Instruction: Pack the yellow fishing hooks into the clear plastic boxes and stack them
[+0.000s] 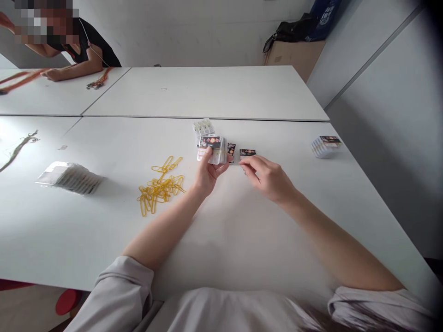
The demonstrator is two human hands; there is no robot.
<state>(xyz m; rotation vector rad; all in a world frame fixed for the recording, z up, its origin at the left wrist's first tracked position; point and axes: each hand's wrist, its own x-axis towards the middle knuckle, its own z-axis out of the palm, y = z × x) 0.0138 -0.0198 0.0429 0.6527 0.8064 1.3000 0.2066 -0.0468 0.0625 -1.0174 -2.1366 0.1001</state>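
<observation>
My left hand is closed around a stack of flat clear plastic cases, with a black printed label on the top one. My right hand is just to the right, its thumb and fingers pinched at the lower edge of a small black printed card. The fingers hide part of that card. Another dark printed card shows between the two hands, partly behind the held stack. Beyond my left hand lie clear cases with small compartments.
Yellow rubber bands lie in a loose pile to the left. Farther left is a row of clear packs. A bundle of labelled cases sits near the table's right edge. Across the tables a person handles orange cords.
</observation>
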